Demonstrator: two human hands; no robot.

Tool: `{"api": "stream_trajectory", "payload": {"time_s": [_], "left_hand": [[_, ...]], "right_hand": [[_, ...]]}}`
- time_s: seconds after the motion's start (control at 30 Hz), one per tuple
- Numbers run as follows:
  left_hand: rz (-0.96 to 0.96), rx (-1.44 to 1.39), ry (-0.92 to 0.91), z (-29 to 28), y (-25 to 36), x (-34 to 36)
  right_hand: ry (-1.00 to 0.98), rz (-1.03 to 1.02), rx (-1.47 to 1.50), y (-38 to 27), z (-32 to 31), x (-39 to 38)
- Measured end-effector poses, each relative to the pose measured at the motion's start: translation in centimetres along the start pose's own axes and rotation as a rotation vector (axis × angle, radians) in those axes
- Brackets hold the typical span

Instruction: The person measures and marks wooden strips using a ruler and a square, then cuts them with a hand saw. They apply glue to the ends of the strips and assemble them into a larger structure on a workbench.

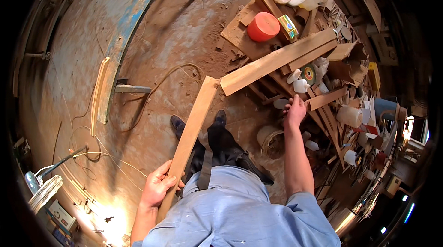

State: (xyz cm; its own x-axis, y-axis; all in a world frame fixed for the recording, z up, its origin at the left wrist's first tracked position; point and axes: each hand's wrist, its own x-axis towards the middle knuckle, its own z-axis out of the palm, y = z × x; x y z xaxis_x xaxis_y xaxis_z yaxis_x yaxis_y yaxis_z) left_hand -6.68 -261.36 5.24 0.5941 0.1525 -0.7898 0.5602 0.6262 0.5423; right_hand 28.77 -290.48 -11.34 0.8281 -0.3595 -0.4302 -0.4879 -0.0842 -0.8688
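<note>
A long, flat wooden board slants up from my lower left, gripped near its lower end by my left hand, thumb on top and fingertips round the far edge. Its upper end comes close to another plank that lies across the cluttered bench. My right hand is stretched out at the bench's near edge, fingers curled and pressed together. What they hold, if anything, I cannot make out. Just beyond the fingertips stands a small white bottle, with another white bottle beside it.
A red round container and a small yellow-green box are on the bench. A grinding disc lies near the bottles. Below is a dirty bucket. A blue-stained trestle plank stands left; cables cross the dusty floor.
</note>
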Motion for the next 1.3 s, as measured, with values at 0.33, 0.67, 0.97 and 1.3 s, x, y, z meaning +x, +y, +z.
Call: {"api": "stream_trajectory", "payload": {"time_s": [0.33,0.67,0.97,1.3], "left_hand": [[0.085,-0.035,0.022,-0.7,-2.1,-1.2],[0.153,-0.051,0.094,-4.4,-4.3,-4.3],[0.275,-0.11,0.168,-14.0,-7.0,-6.7],[0.296,-0.333,0.463,-25.5,-9.4,-11.2]], "right_hand": [[-1.012,-1.387,-0.598,-9.5,8.1,-20.6],[-0.947,-1.491,-0.739,-9.2,13.1,-22.6],[-0.762,-1.266,-0.46,-8.5,20.0,-24.1],[-1.162,-0.934,-0.711,5.4,26.2,-34.2]]}}
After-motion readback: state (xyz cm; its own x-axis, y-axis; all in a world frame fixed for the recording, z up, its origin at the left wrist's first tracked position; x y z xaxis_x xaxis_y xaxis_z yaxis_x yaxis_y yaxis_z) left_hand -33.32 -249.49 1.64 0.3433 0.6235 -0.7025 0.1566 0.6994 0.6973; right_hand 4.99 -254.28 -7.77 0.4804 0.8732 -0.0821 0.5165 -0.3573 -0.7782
